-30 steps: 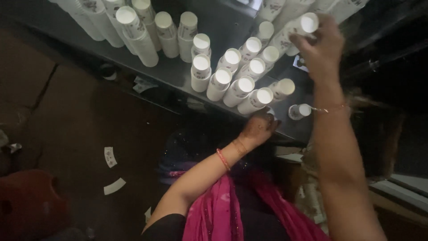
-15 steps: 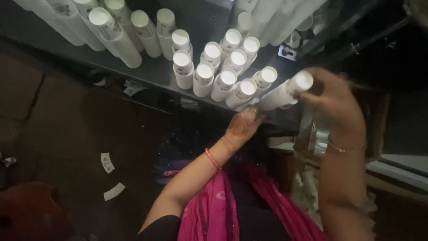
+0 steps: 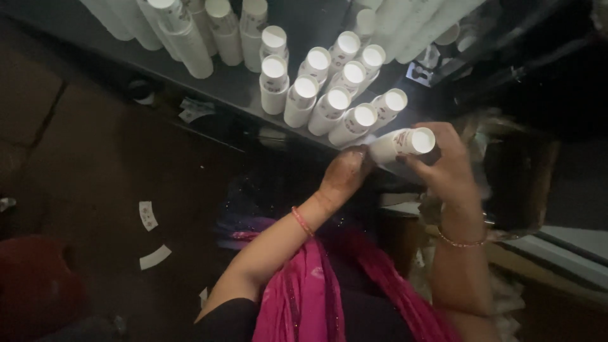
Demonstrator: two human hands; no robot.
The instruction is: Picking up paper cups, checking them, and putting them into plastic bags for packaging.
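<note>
My right hand [image 3: 446,166] grips a stack of white paper cups [image 3: 403,143], held tilted just in front of the dark table's near edge. My left hand [image 3: 345,170] touches the lower end of that same stack, fingers curled against it. Just beyond stand several upright stacks of white paper cups [image 3: 329,95] grouped on the grey tabletop [image 3: 231,82]. A red bangle is on my left wrist and a thin chain on my right. A pink scarf [image 3: 304,291] hangs below.
More tall cup stacks [image 3: 183,31] line the far left of the table and others [image 3: 405,25] lie at the far right. Paper scraps [image 3: 149,218] lie on the dark floor. A red object [image 3: 31,291] sits at the lower left. A dark container [image 3: 519,177] stands right.
My right hand has come down from the far right cup stacks with a stack, bringing it to the table's near edge. My left hand has moved up to its base.
</note>
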